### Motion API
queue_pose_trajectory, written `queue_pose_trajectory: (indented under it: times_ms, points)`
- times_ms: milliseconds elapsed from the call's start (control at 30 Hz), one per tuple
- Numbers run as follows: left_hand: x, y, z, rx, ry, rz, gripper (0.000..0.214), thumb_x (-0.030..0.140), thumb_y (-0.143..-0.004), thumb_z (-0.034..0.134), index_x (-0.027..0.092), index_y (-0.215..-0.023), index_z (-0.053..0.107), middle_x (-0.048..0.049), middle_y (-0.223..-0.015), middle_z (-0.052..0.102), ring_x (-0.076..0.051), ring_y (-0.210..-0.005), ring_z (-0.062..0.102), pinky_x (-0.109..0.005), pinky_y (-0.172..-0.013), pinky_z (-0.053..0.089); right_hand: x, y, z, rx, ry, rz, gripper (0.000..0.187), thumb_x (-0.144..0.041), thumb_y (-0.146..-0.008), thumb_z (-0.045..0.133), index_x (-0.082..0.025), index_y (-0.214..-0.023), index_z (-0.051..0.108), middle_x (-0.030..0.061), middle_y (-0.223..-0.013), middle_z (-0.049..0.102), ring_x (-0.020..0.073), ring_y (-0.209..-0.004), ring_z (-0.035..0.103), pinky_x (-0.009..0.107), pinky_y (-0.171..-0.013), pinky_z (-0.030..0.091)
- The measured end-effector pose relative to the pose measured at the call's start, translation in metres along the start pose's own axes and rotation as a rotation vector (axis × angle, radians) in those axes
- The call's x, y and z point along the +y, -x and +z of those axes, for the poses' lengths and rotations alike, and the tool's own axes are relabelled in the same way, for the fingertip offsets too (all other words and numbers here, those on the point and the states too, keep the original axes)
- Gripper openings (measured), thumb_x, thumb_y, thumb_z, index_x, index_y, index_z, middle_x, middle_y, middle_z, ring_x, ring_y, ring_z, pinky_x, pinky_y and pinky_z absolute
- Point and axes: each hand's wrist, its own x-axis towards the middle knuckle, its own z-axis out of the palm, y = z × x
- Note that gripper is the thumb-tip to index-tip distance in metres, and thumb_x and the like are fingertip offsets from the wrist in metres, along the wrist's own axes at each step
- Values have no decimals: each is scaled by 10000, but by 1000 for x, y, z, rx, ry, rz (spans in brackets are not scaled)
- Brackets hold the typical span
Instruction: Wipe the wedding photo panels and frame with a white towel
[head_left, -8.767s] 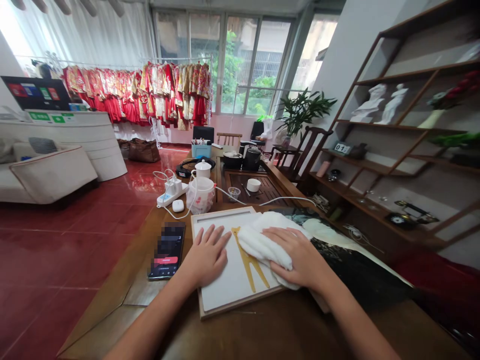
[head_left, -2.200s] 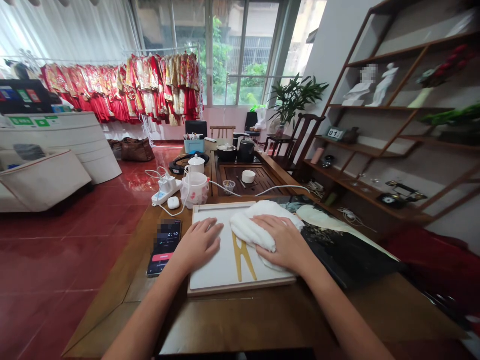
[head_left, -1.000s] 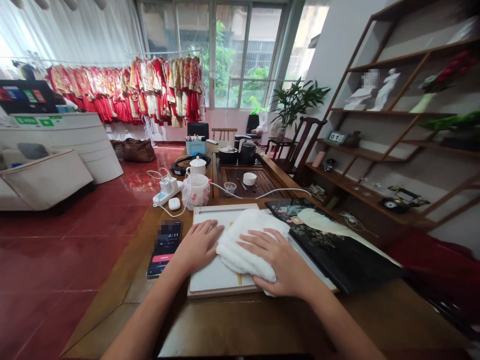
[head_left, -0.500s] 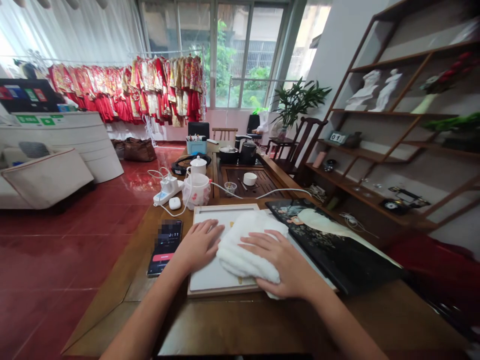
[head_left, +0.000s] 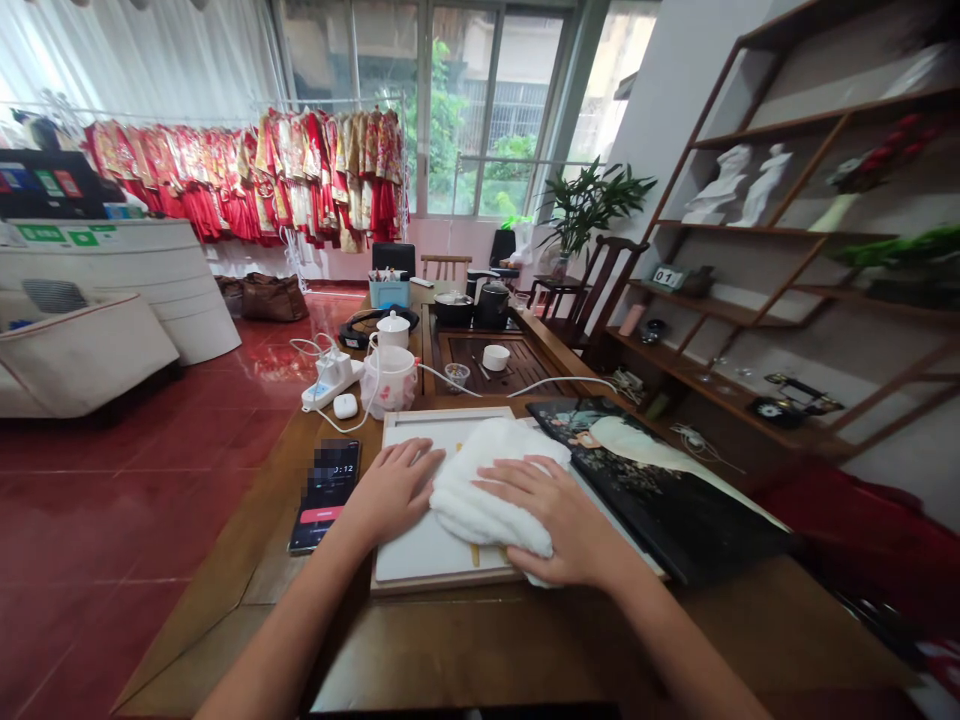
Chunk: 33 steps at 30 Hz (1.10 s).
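Observation:
A white board in a wooden frame lies flat on the long wooden table in front of me. A bunched white towel rests on it, covering most of a yellow-brown streak. My right hand presses down on the towel, fingers spread over it. My left hand lies flat on the board's left part, fingers stretched toward the towel.
A phone lies left of the board. A dark picture panel lies to the right. Behind stand a white teapot, a power strip, earbud case and tea tray. Shelves line the right wall.
Over the seconds, my right hand slid the towel leftward and nearer over the yellow streak, now mostly covered. In the last half second little moved. My left hand stayed on the board.

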Motion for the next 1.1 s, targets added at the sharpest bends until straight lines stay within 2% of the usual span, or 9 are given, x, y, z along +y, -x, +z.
queue_pose_trajectory:
  times_ms: [167, 233, 433, 533, 667, 733, 900, 967, 1100]
  points:
    - [1, -1, -1, 12, -8, -6, 409, 316, -947, 387, 258, -1349, 432, -66, -1388, 457, -235, -1289, 400, -416, -1072, 314, 38, 2, 4, 128, 71, 172, 591, -355, -760, 562, -237, -1332, 467, 74, -1356, 525, 282, -1239, 451, 476, -1010, 298]
    - [1, -1, -1, 16, -10, -9, 406, 315, -946, 386, 259, -1345, 436, -63, -1385, 459, -233, -1287, 402, -414, -1073, 314, 35, 0, 5, 130, 84, 171, 589, -353, -764, 556, -235, -1335, 468, 79, -1362, 520, 293, -1238, 446, 487, -1007, 294]
    - [0, 0, -1, 8, 0, 2, 434, 313, -922, 432, 250, -1351, 435, -71, -1400, 445, -248, -1293, 394, -414, -1069, 320, -5, -5, 4, 8, 1, 9, 681, -361, -714, 573, -276, -1372, 419, 39, -1399, 483, 287, -1285, 395, 493, -1061, 209]
    - [1, 0, -2, 17, 6, -4, 421, 321, -925, 430, 253, -1339, 450, -70, -1397, 450, -252, -1291, 397, -420, -1069, 319, 6, -8, 4, 21, -6, 27, 662, -375, -734, 566, -266, -1371, 422, 50, -1391, 491, 279, -1274, 414, 486, -1057, 222]
    - [1, 0, -2, 31, 20, -9, 401, 314, -939, 400, 273, -1335, 451, -55, -1381, 468, -243, -1283, 406, -428, -1070, 317, 31, -12, 7, 111, 52, 164, 585, -372, -765, 552, -236, -1330, 478, 84, -1359, 522, 297, -1236, 449, 500, -1016, 270]
    - [2, -1, -3, 31, 19, -9, 399, 313, -939, 403, 271, -1333, 450, -54, -1381, 468, -240, -1282, 408, -426, -1068, 321, 29, -14, 8, 117, 64, 169, 591, -372, -763, 555, -240, -1334, 477, 86, -1359, 522, 305, -1231, 450, 506, -1007, 276]
    - [3, 0, -4, 22, 1, -1, 339, 283, -918, 433, 235, -1243, 517, -64, -1379, 466, -236, -1283, 403, -405, -1071, 320, 5, -18, 6, 43, 20, 31, 662, -360, -746, 565, -265, -1384, 420, 63, -1395, 486, 292, -1264, 419, 495, -1036, 238]
    - [3, 1, -4, 27, 4, 0, 339, 284, -922, 426, 235, -1245, 514, -64, -1380, 463, -236, -1282, 403, -408, -1072, 319, 9, -20, 5, 46, 12, 35, 656, -359, -744, 571, -259, -1377, 430, 70, -1377, 505, 288, -1251, 434, 484, -1029, 252]
    - [3, 1, -4, 29, 16, -4, 393, 315, -941, 402, 252, -1326, 453, -64, -1383, 462, -239, -1280, 406, -423, -1070, 316, 31, -28, 8, 122, 55, 154, 596, -370, -753, 567, -222, -1325, 488, 103, -1335, 540, 294, -1215, 464, 485, -990, 293]
